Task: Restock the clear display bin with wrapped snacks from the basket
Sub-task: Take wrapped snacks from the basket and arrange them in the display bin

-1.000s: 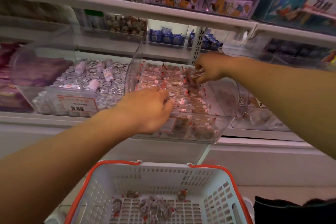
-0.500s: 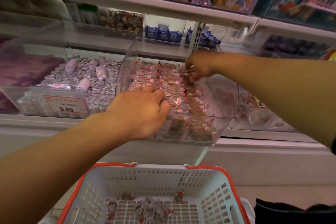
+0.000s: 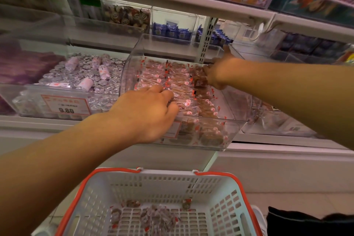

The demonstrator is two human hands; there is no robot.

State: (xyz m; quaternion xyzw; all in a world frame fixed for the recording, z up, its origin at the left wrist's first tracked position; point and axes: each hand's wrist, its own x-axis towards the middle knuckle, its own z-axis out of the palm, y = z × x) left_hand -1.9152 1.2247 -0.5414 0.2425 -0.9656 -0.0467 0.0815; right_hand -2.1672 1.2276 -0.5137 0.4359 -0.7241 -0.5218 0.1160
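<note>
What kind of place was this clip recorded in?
Most likely a shop's snack aisle: shelves carry clear bins of wrapped snacks, a price tag reading 9.80 sits on the neighbouring bin, and a shopping basket stands below both hands.

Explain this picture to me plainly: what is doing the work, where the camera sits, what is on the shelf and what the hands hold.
No machine here: a person works with two bare hands. The one camera is worn on the head, looking forward and down.

The left hand rests its fingers on rows of wrapped snacks inside the clear display bin, which juts out from the shelf. The right hand reaches to the bin's back right part and touches snacks there; whether it pinches one is too blurred to tell.

Beside it stands another bin of silver-wrapped sweets with a 9.80 price tag. Below, a white basket with an orange rim holds a few loose snacks.
</note>
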